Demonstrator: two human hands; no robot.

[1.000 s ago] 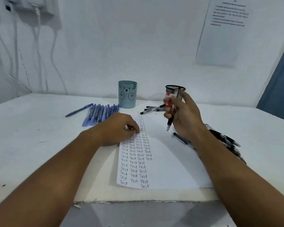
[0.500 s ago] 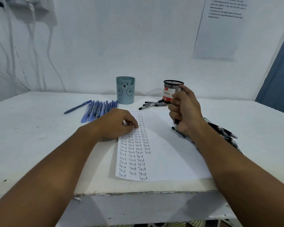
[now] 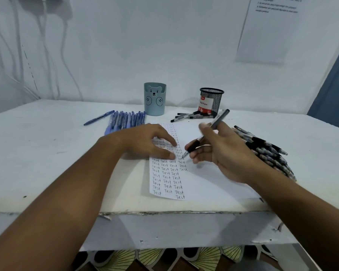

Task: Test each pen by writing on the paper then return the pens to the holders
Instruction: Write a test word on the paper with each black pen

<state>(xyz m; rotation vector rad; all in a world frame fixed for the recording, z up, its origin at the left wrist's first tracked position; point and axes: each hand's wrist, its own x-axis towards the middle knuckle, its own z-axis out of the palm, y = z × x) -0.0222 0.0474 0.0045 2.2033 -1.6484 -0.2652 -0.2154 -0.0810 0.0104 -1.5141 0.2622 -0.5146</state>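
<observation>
Both arms reach over the tabletop. The left hand lies flat on the paper, fingers spread. The right hand grips a black pen, tip touching the paper. Farther back stand the bear holder and mesh holder.

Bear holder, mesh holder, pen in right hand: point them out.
bear holder (image 3: 155, 100), head view, front wall at the bear face
mesh holder (image 3: 216, 100), head view, mesh side wall
pen (image 3: 218, 119), head view, upper barrel
</observation>
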